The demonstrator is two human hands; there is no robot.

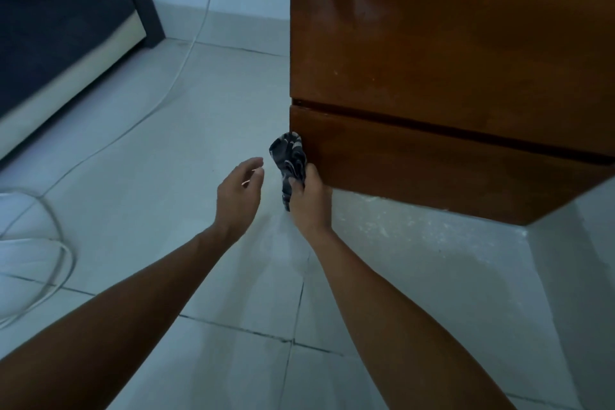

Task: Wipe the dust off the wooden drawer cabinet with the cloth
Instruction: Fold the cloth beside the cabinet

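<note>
The right hand's fingers [297,180] are curling tight around a dark patterned cloth [289,160], and the right hand [309,200] is holding its bunched upper end against the lower left front corner of the wooden drawer cabinet [449,53], on the bottom drawer. The left hand [238,191] is hovering just left of that corner, fingers relaxed and slightly apart, holding nothing. The cabinet is standing on the tiled floor [199,130]; a white cable [186,56] is trailing across the tiles well left of the cabinet.
</note>
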